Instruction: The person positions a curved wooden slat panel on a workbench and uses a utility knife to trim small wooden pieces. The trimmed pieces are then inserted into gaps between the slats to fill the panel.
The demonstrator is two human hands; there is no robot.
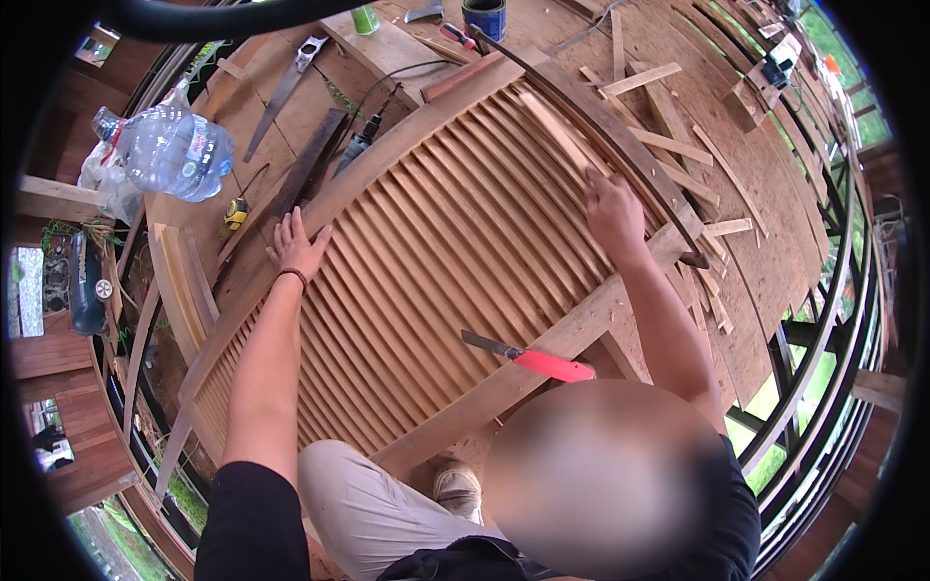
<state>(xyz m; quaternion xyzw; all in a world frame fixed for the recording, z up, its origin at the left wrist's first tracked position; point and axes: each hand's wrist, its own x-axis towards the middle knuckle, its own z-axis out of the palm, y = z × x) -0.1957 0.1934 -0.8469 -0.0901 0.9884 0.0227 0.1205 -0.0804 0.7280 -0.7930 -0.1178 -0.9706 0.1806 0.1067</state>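
Two bare hands rest on a large louvered wooden panel (436, 252) lying flat on a plank floor (775, 165). The left hand (295, 247) presses open-palmed on the curved frame's edge; the right hand (612, 211) curls loosely over a slat near the far rail. The panel looks heavy and stiff, its thin slats fragile, so the solid frame seems the safest hold. A red-handled chisel (531, 356) lies on the near rail, and a clear water jug (172, 150) sits well apart.

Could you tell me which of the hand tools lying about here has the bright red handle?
The chisel lying on the louvred panel's lower frame rail; the handsaw on the floor at upper left has a dull grey handle instead.
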